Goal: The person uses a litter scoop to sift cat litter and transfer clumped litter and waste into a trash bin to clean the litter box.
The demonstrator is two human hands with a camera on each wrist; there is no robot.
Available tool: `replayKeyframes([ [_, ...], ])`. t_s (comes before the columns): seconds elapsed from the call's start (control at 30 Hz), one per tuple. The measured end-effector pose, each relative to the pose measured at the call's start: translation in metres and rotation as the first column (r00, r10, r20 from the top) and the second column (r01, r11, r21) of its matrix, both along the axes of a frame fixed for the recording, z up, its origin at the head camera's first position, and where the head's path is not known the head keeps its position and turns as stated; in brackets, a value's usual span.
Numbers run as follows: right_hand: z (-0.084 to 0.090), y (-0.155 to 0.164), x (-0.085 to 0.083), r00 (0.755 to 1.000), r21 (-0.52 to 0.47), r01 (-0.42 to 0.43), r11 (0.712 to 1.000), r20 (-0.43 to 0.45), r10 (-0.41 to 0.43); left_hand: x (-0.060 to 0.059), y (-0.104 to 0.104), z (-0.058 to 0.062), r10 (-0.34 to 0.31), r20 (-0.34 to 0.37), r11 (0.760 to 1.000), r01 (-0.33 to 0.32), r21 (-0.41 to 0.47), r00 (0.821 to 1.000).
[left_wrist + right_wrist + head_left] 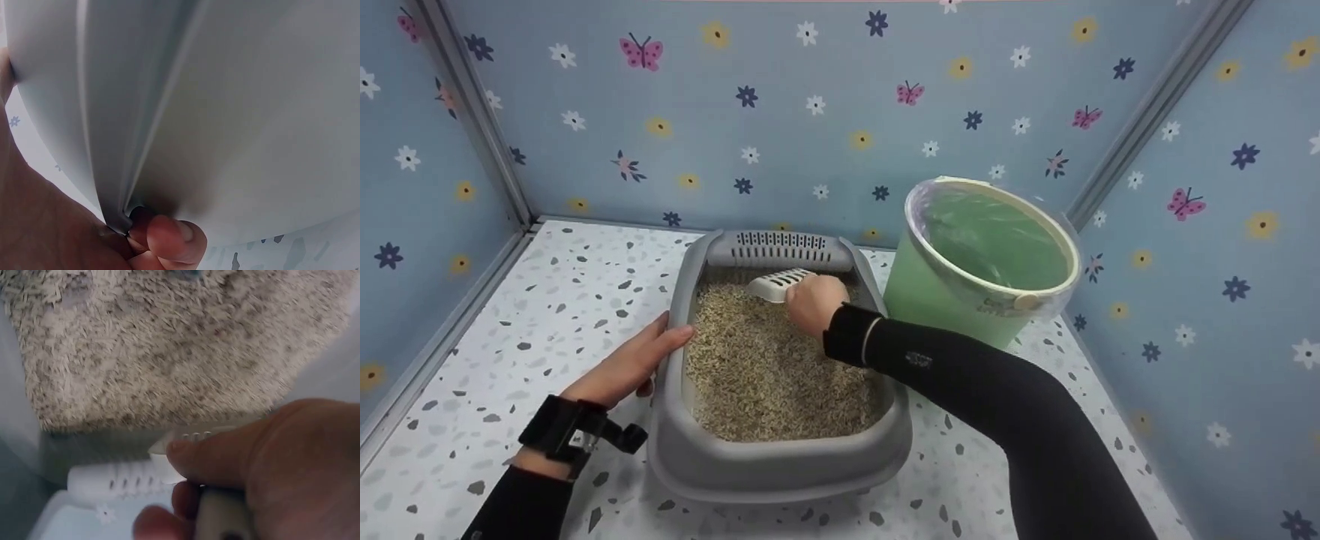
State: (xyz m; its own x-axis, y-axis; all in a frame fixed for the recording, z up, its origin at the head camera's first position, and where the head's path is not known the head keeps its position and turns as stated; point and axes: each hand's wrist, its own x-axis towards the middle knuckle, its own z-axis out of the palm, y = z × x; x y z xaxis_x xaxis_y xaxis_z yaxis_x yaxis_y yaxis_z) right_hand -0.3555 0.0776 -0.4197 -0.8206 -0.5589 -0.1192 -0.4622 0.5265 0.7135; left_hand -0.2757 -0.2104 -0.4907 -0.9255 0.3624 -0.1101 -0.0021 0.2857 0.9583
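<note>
A grey litter box filled with tan pellet litter stands in the middle of the head view. My left hand grips its left rim, thumb on top. From the left wrist view, the fingers curl beneath the rim's lip. Toward the back of the box, my right hand holds a white slotted litter scoop by its handle, above the litter. The right wrist view shows the thumb lying along the scoop, near the box's slotted end wall. Part of the handle is hidden by the hand.
Right of the box stands a green bin with a clear liner over its cream rim, close to the right forearm. Blue flowered panels enclose the speckled white tabletop at the back and both sides.
</note>
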Motion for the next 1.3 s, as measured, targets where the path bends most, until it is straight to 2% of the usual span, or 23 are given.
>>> replayKeyframes([
  [0.07,-0.009,0.000,-0.004,0.999,0.073,0.037,0.997,-0.015,-0.036,0.000,0.001,0.000,-0.001,-0.003,1.000,0.001,0.000,1.000],
  [0.17,-0.022,0.003,-0.008,0.999,0.134,0.015,0.991,-0.053,-0.008,-0.001,0.002,0.000,-0.005,0.003,1.000,0.005,0.009,1.000],
  [0.3,-0.032,0.006,-0.013,0.988,0.035,-0.071,0.997,-0.138,0.076,-0.002,0.002,0.001,-0.006,0.005,1.000,0.006,0.016,1.000],
  [0.37,-0.034,0.007,-0.014,0.985,-0.003,-0.084,0.996,-0.150,0.082,-0.001,0.002,0.001,-0.002,0.005,1.000,0.002,0.012,1.000],
  [0.43,-0.033,0.008,-0.014,0.994,-0.003,-0.059,0.998,-0.098,0.058,-0.001,0.001,0.001,0.004,0.009,1.000,-0.004,0.011,1.000],
  [0.53,-0.028,0.012,-0.012,0.997,0.020,0.001,1.000,0.083,-0.002,0.000,0.001,0.000,0.004,0.021,1.000,-0.005,0.017,1.000],
  [0.63,-0.023,0.015,-0.008,0.963,-0.002,0.050,0.999,0.266,-0.047,0.000,0.000,0.000,0.002,0.023,1.000,-0.003,0.016,1.000],
  [0.7,-0.021,0.016,-0.006,0.947,-0.043,0.048,0.998,0.319,-0.032,0.000,0.000,0.000,-0.002,0.019,1.000,0.001,0.013,1.000],
  [0.83,-0.019,0.014,-0.004,0.957,-0.059,-0.018,0.998,0.289,0.034,-0.001,-0.001,0.001,-0.005,0.010,1.000,0.005,0.000,1.000],
  [0.9,-0.020,0.014,-0.005,0.963,-0.013,-0.040,0.999,0.268,0.042,-0.001,-0.001,0.000,-0.006,0.014,1.000,0.006,0.003,1.000],
  [1.0,-0.021,0.014,-0.011,0.958,-0.049,0.061,0.997,0.285,-0.045,0.000,-0.001,0.000,-0.007,0.012,1.000,0.007,0.002,1.000],
  [1.07,-0.021,0.014,-0.016,0.945,-0.052,0.129,0.990,0.310,-0.107,0.000,-0.001,-0.001,-0.007,0.012,1.000,0.007,0.000,1.000],
  [1.13,-0.021,0.014,-0.020,0.927,-0.106,0.211,0.972,0.338,-0.164,0.001,-0.001,-0.002,-0.009,0.006,1.000,0.009,-0.007,1.000],
  [1.3,-0.015,0.019,-0.024,0.907,-0.060,0.264,0.963,0.356,-0.227,0.001,0.000,-0.002,-0.002,0.011,1.000,0.002,-0.003,1.000],
])
